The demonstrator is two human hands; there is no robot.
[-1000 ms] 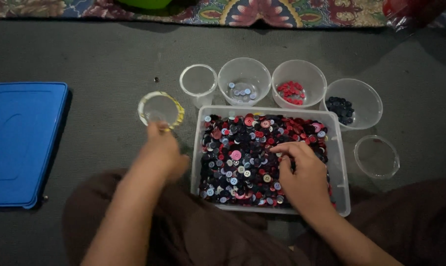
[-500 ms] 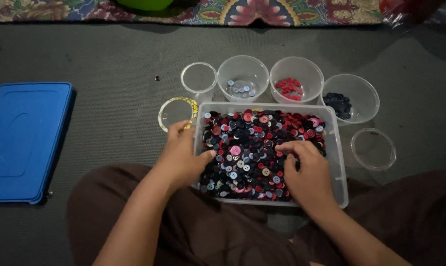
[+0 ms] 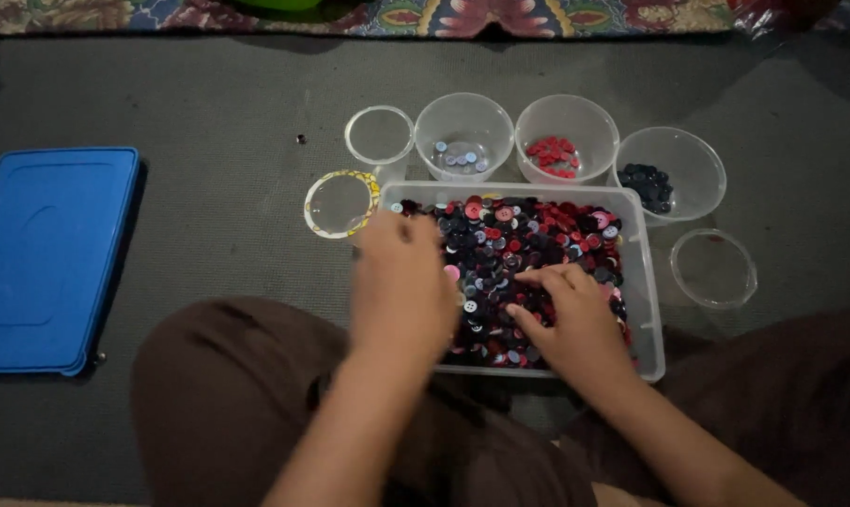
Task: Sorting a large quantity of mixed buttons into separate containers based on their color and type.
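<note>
A clear rectangular tub (image 3: 647, 282) on the grey floor holds a heap of red, pink, dark and pale buttons (image 3: 528, 239). My left hand (image 3: 401, 286) lies over the tub's left part, palm down, blurred, covering the buttons beneath it. My right hand (image 3: 561, 314) rests in the heap near the tub's front, fingers spread and fingertips touching buttons. Whether either hand pinches a button cannot be seen.
Behind the tub stand clear bowls: one with pale blue buttons (image 3: 463, 141), one with red (image 3: 566, 141), one with dark (image 3: 667, 174). Two small cups (image 3: 379, 136) (image 3: 713, 268) and a yellow-rimmed cup (image 3: 340, 203) hold nothing visible. A blue lid (image 3: 49, 253) lies left.
My left hand moved right from the yellow-rimmed cup into the tub's left side. My right hand stayed in the buttons, shifting slightly toward the middle.
</note>
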